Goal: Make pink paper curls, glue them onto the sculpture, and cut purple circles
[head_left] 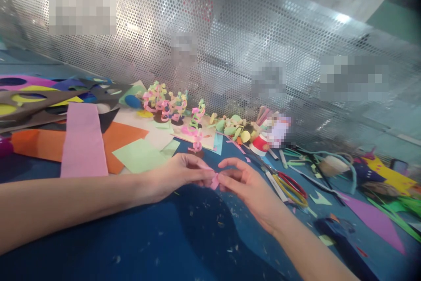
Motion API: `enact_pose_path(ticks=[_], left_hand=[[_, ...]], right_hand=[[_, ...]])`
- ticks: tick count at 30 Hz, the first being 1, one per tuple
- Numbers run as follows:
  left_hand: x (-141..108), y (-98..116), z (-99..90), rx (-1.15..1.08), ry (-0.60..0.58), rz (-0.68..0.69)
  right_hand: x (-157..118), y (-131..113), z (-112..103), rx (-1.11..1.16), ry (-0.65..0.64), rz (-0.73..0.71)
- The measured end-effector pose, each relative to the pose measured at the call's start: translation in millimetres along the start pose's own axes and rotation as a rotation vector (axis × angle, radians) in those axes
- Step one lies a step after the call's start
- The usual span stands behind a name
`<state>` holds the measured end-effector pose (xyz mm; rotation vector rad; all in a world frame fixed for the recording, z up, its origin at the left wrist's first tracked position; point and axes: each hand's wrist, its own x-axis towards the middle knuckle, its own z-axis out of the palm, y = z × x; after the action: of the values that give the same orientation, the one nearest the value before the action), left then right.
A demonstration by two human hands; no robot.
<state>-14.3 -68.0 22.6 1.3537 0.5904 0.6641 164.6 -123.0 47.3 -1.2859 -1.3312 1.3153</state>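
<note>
Near the middle of the view, a small pink paper piece is pinched between the fingertips of both hands. My left hand comes in from the left, its thumb and fingers closed on the piece. From the right, my right hand grips the same piece between thumb and fingers. Part of the paper is hidden by the fingertips. Just beyond my hands stands a small pink curled-paper figure on a dark round base.
Several curled-paper figures stand behind, near a perforated metal screen. Coloured sheets lie left, including a pink strip and green paper. Right are scissors, a red-and-white cup and a dark blue tool.
</note>
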Motion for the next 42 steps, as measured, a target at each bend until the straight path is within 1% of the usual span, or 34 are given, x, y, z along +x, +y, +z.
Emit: enact_pose_path(ticks=[4,9,11,18,23,27,31,34,37,39,42], left_hand=[[1.3,-1.1,1.8,-0.041,0.024,-0.027],[1.3,1.7,2.7,0.041,-0.019,0.008],[1.4,1.9,2.3,0.068,-0.013,0.03],[3.1,-1.9,-0.3,-0.007,0.123,0.012],[1.2,-1.5,1.0,-0.032,0.156,0.012],[0.5,-1.7,2.3,-0.053,0.186,0.006],[0.0,-1.8,3.0,-0.096,0.179,-0.005],[-0.7,-1.2,3.3,-0.134,0.154,0.001],[-1.3,-0.6,3.8,-0.137,0.125,0.006],[-1.7,-0.6,4.3,-0.127,0.125,0.004],[-2.0,-1.2,4.7,-0.095,0.156,0.002]], right_hand=[[-0.3,-1.5,-0.8,-0.015,0.003,0.008],[-1.7,-3.3,-0.8,-0.048,0.02,-0.011],[-1.7,-3.5,-0.8,-0.07,0.026,-0.012],[0.0,-3.9,-1.1,-0.065,0.067,-0.031],[0.5,-0.9,-0.1,-0.14,0.073,-0.083],[1.3,3.0,1.6,-0.148,0.057,-0.08],[0.9,4.8,2.1,-0.159,0.041,-0.072],[0.1,4.9,2.1,-0.159,0.022,-0.083],[-0.3,5.2,2.3,-0.187,0.032,-0.1],[-0.3,5.6,2.9,-0.213,0.044,-0.104],[-0.3,5.1,4.6,-0.208,0.05,-0.092]])
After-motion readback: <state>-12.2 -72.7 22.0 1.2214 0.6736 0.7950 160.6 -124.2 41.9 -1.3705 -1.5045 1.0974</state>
